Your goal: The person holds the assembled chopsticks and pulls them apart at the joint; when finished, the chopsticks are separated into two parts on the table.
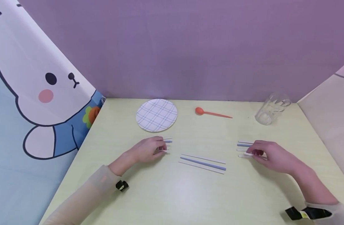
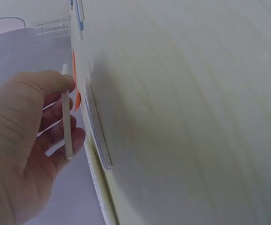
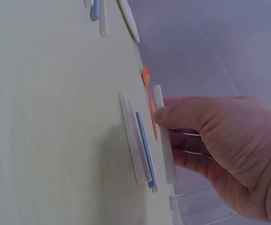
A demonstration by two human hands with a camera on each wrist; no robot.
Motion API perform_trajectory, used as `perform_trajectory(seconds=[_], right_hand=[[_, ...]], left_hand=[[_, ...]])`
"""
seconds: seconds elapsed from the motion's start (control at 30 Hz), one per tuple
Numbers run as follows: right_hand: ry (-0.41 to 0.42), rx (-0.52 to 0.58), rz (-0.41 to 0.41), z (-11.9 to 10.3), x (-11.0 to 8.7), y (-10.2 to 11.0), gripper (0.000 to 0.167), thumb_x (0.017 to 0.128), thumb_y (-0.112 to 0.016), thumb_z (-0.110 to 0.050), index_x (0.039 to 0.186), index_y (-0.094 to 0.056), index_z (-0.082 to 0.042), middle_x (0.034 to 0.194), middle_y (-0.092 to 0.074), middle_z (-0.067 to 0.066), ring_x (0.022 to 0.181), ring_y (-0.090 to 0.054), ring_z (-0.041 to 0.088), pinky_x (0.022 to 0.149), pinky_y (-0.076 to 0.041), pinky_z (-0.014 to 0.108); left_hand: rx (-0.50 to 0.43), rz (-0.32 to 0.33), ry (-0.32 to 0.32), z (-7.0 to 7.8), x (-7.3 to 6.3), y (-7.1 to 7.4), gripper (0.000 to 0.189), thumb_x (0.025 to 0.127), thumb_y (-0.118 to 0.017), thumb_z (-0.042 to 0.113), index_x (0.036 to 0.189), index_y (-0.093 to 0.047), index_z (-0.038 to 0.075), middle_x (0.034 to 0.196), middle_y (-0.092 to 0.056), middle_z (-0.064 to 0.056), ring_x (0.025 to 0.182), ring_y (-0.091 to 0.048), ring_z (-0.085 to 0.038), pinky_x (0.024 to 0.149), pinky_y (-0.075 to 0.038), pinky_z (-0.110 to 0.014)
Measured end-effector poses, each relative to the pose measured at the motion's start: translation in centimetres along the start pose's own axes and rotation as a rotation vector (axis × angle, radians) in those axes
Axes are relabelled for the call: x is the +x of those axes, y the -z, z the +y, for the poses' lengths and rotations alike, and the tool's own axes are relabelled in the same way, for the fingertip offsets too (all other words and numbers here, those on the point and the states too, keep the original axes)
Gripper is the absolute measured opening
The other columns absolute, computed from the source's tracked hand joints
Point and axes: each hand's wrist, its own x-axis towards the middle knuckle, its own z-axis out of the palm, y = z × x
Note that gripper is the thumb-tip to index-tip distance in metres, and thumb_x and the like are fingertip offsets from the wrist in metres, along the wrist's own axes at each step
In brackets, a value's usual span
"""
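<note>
In the left wrist view, my left hand (image 1: 150, 150) pinches a slim white stick (image 2: 67, 123) between thumb and fingers, held above the table. A row of white and blue sticks (image 1: 167, 141) lies beside that hand, partly hidden by it. My right hand (image 1: 273, 157) grips another white stick (image 3: 166, 145), thumb on its near side. Under it lies a similar row of sticks, with a blue stick (image 3: 145, 147) next to white sticks (image 3: 134, 138). Between the hands, a blue stick (image 1: 202, 163) lies slanted with a white stick (image 1: 203, 159) on either side.
A round checked plate (image 1: 156, 115) lies at the back left of the pale table (image 1: 177, 200). An orange spoon (image 1: 200, 111) rests at the back middle. Toward the back right stands a clear glass (image 1: 268, 111). A purple backdrop (image 1: 188, 50) rises behind the table.
</note>
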Motion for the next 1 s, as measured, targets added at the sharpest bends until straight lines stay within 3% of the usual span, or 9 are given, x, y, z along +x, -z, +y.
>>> perform_trajectory(seconds=[0.17, 0.4, 0.8, 1.0], right_hand=[[-0.038, 0.03, -0.034, 0.0, -0.3, -0.2, 0.038, 0.075, -0.087, 0.007, 0.096, -0.074, -0.023, 0.088, -0.065, -0.023, 0.08, -0.055, -0.009, 0.067, -0.054, 0.022], [-0.023, 0.062, -0.049, 0.1, -0.7, -0.9, 0.04, 0.075, -0.088, 0.007, 0.095, -0.076, -0.025, 0.089, -0.066, -0.024, 0.08, -0.056, -0.009, 0.067, -0.053, 0.02], [-0.022, 0.064, -0.084, 0.0, -0.5, -1.0, 0.036, 0.077, -0.088, 0.004, 0.094, -0.078, -0.025, 0.091, -0.07, -0.022, 0.081, -0.057, -0.009, 0.068, -0.054, 0.022], [-0.034, 0.077, -0.098, -0.1, -0.4, -1.1, 0.036, 0.077, -0.087, 0.004, 0.094, -0.077, -0.026, 0.089, -0.069, -0.022, 0.079, -0.057, -0.008, 0.067, -0.053, 0.021]], left_hand=[[-0.011, -0.004, -0.005, 0.0, 0.1, 0.1, 0.008, 0.094, -0.076, 0.01, 0.101, -0.079, 0.013, 0.095, -0.068, 0.004, 0.083, -0.058, -0.006, 0.08, -0.057, -0.026], [-0.023, -0.024, 0.002, 0.0, 0.2, 0.2, 0.013, 0.092, -0.076, 0.005, 0.103, -0.081, 0.012, 0.096, -0.07, 0.003, 0.082, -0.057, -0.004, 0.079, -0.056, -0.024], [-0.086, -0.069, 0.064, -0.5, 0.3, 0.2, 0.013, 0.094, -0.076, 0.006, 0.104, -0.081, 0.011, 0.1, -0.075, 0.001, 0.091, -0.068, -0.011, 0.088, -0.06, -0.031], [-0.1, -0.08, 0.066, -0.8, 0.1, 0.2, 0.012, 0.094, -0.076, 0.006, 0.104, -0.081, 0.01, 0.099, -0.076, 0.0, 0.092, -0.07, -0.012, 0.089, -0.06, -0.031]])
